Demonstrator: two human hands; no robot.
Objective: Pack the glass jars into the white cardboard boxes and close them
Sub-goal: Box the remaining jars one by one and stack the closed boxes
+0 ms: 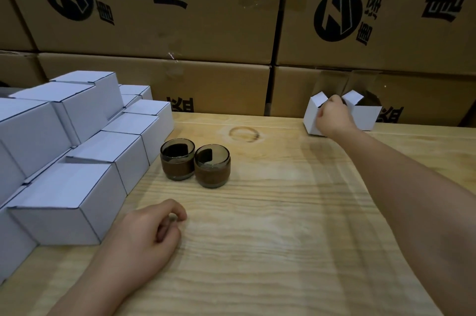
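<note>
Now the right hand is stretched far out to the back of the table, with its fingers curled tight over the top edge of an open box. The left hand rests on the wood, loosely curled, with nothing in it. The two jars stand close together in the middle, near the stack of closed boxes and well apart from the open box. What could go wrong? The box is light and thin, so a hard squeeze may bend its wall or crush a flap. If it is dragged fast, it may bump the second box just beside it (that one looks open too) and tip it over. The jars are glass and stand side by side, so a careless grab at one may knock the other and send it rolling. A low swing of the arm with the box could hit them too. A jar dropped in from too high could crack.
</note>
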